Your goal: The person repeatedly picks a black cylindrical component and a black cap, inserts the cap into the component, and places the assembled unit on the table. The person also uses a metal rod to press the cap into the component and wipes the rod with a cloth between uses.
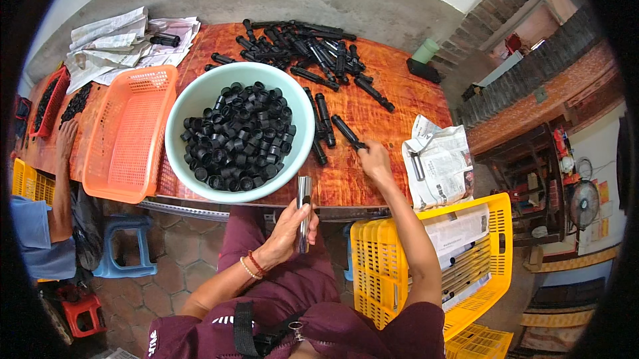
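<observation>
My left hand [286,227], closed, holds a shiny metal tube [304,189] upright just off the table's front edge. Out over the tabletop, the fingers of my right hand [375,161] are closed on the near end of a black tube [344,128]. Several similar black tubes [324,116] lie loose just left of that one. A pale green basin [174,116] full of small black caps [239,136] stands left of my hands. Behind it, more black tubes [319,59] are heaped on the reddish wooden table [413,103].
An orange basket [97,159] sits left of the basin, with newspapers [110,43] behind. Another person's hand [66,134] rests at the far left. At right are crumpled newspaper [442,159], a yellow crate [363,266] with long tubes, and a green cup [426,50].
</observation>
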